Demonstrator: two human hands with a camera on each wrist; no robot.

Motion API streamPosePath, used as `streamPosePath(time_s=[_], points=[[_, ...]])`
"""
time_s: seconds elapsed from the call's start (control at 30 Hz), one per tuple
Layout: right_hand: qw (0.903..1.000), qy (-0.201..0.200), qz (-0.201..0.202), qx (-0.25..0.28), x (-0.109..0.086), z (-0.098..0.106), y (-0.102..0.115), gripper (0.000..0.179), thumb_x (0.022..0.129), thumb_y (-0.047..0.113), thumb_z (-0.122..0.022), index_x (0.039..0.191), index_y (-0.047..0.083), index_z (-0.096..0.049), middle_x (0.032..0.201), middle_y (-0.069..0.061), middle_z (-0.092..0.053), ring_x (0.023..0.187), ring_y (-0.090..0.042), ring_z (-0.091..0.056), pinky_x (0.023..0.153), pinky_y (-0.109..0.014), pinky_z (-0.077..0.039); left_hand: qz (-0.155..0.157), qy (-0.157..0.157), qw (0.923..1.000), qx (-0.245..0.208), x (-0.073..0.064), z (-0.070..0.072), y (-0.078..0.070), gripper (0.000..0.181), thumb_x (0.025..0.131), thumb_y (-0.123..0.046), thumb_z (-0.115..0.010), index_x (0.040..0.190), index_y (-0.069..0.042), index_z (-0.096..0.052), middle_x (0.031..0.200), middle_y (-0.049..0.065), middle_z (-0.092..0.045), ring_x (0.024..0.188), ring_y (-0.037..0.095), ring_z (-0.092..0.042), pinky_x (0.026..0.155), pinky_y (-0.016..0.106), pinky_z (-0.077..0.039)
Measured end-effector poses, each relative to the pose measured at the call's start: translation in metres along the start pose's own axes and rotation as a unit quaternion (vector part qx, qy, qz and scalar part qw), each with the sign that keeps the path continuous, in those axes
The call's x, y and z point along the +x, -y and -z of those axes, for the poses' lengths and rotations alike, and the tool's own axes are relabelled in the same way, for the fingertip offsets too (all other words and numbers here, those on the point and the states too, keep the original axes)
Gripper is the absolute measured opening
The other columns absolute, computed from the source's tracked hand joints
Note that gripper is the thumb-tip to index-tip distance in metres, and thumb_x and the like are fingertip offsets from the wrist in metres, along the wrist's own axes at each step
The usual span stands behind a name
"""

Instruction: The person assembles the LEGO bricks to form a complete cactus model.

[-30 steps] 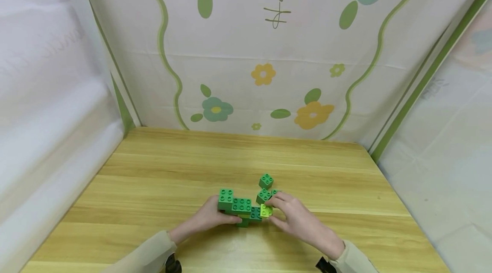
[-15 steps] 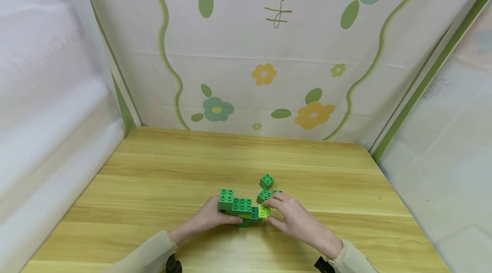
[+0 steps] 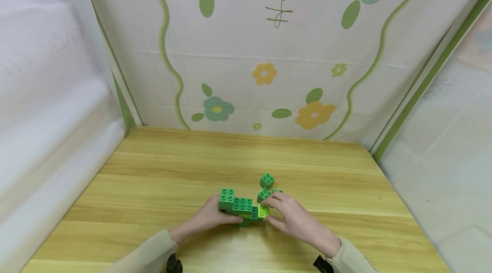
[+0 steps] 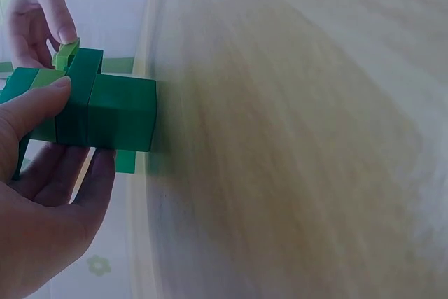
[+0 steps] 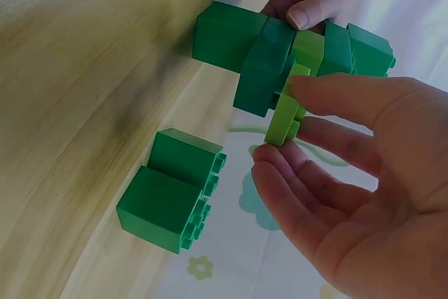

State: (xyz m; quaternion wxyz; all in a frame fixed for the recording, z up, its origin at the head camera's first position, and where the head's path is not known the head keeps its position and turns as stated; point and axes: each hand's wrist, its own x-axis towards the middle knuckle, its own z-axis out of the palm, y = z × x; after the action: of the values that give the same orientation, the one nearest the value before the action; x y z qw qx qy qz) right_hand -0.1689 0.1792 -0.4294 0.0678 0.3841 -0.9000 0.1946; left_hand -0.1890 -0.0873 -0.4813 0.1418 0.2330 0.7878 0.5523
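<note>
My left hand (image 3: 209,215) grips a structure of stacked green toy building bricks (image 3: 242,205), thumb on the near side. In the left wrist view its fingers curl under the structure (image 4: 120,111). My right hand (image 3: 295,218) pinches a thin lime-green brick (image 3: 263,211) between thumb and fingertips. That lime brick lies over the right end of the low dark green brick (image 3: 254,212). In the right wrist view the lime brick (image 5: 285,118) is slightly tilted against the dark green brick (image 5: 264,78), studs facing my right palm.
Loose green bricks stand just beyond my right hand: one farther back (image 3: 267,180), one nearer (image 3: 263,195), and another (image 3: 277,192) partly hidden by the fingers. The wooden table (image 3: 165,157) ends at a flowered white cloth (image 3: 230,72), with cloth on both sides too.
My right hand has shifted slightly left, bringing the lime brick from the end of the dark green brick to over it. My left hand stays put, holding the structure.
</note>
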Motion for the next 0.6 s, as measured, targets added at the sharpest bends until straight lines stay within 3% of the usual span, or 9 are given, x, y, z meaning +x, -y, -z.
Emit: streamPosePath(time_s=[0.6], points=[[0.9999,-0.001,0.009,0.011,0.0024,-0.0037,-0.0012,0.034,0.083,0.013,-0.078,0.115,0.007,-0.069,0.108,-0.004,-0.069,0.093,-0.012,-0.067,0.08,-0.019,-0.059,-0.007,-0.012,0.9998,0.016,0.0,-0.0003,0.0005,0.043,0.078,-0.021,-0.085,0.118,-0.014,-0.069,0.114,0.004,-0.075,0.103,0.009,-0.069,0.092,0.02,-0.053]])
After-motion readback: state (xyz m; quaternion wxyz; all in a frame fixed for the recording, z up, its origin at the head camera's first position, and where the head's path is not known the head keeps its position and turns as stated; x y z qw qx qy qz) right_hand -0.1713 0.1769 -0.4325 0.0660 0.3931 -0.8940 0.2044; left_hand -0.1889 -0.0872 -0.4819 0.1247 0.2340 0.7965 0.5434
